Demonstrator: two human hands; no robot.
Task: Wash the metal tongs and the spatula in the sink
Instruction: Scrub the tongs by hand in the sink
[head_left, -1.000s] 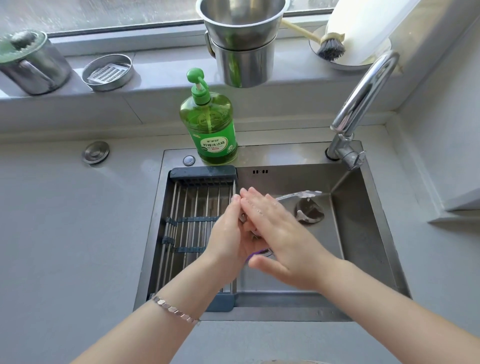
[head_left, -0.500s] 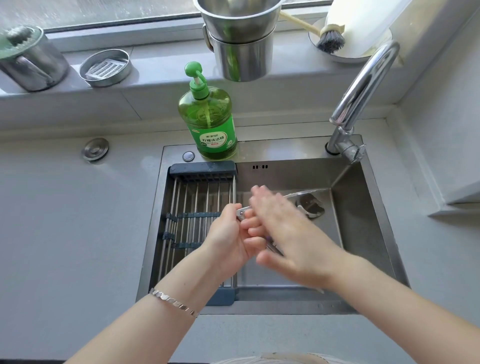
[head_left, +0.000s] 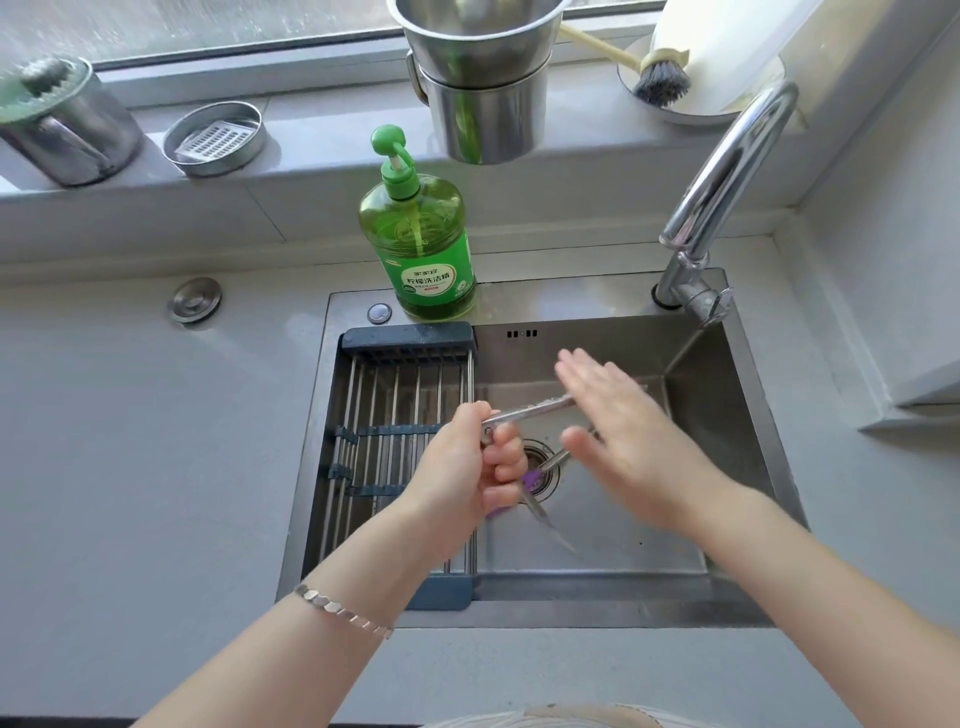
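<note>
Over the steel sink (head_left: 727, 467) my left hand (head_left: 467, 467) grips the hinge end of the metal tongs (head_left: 530, 413). The upper tong arm points right, toward my right hand (head_left: 623, 431). That hand is flat with fingers spread and lies across the tong arms; its palm hides their tips. The lower tong arm (head_left: 553, 461) runs under the right thumb. A purple piece (head_left: 530, 480) shows by my left fingers. Below it a thin metal blade (head_left: 545, 519) slants down over the sink floor. I cannot tell whether that blade is the spatula.
A dark-framed wire drying rack (head_left: 395, 441) fills the sink's left part. A green dish soap bottle (head_left: 418, 234) stands on the sink's back rim, and the faucet (head_left: 727, 171) rises at the back right. Steel pots (head_left: 478, 78), a brush (head_left: 660, 78) and tins sit on the sill.
My right hand slid right along the tongs, away from my left hand, and opened flat. The drain and the purple piece now show between the hands. The view shifted slightly.
</note>
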